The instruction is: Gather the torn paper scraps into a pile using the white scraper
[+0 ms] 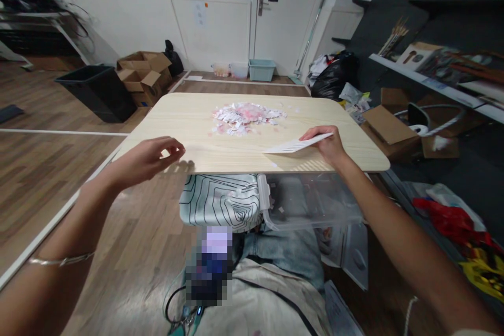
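Note:
My right hand [329, 143] grips a white card with black stripes [296, 145] and holds it low over the front right part of the light wooden table [189, 126]. My left hand [151, 156] hovers at the table's front left edge, fingers loosely curled with nothing in them. A heap of white and pink paper scraps [246, 117] lies in the middle of the table, beyond both hands. Under the table's front edge a clear plastic box [315, 202] with a few scraps in it sits on my lap, next to a patterned cushion [220, 200].
A black bin [98, 89] and open cardboard boxes [144, 76] stand on the floor at the left. A black bag [336, 76], boxes and shelves crowd the right side. A door [289, 10] and a blue tub [261, 69] are at the back wall.

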Available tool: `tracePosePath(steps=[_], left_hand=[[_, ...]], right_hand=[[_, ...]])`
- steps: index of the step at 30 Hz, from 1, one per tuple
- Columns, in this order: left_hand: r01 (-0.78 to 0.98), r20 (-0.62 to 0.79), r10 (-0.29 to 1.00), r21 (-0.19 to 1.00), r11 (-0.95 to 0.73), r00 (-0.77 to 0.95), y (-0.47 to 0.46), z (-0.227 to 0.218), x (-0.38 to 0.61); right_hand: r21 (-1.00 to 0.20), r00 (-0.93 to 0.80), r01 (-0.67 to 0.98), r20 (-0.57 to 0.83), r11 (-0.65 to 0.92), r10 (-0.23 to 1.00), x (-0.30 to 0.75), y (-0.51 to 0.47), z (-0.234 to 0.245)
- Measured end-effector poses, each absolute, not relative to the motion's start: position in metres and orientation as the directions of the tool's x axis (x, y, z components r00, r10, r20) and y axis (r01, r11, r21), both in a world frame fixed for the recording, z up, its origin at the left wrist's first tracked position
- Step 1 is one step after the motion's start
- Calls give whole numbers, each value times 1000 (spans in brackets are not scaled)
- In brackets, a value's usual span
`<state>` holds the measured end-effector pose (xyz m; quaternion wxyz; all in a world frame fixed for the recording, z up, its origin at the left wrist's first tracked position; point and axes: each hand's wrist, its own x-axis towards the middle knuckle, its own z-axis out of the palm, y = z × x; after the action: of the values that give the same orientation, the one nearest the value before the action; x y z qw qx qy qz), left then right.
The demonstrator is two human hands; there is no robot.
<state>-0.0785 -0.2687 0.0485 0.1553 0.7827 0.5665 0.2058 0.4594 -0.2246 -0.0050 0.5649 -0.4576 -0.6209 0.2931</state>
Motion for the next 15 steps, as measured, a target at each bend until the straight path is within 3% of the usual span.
tracePosePath(steps=[3,15], left_hand=[[864,146,937,362,-350,318,-227,28,-85],[900,194,949,315,-300,248,-182,-29,-86]], right_hand=[[-872,42,261,439,415,897,463,-235,-6],[-865,-15,184,473,467,881,477,-241,-17]])
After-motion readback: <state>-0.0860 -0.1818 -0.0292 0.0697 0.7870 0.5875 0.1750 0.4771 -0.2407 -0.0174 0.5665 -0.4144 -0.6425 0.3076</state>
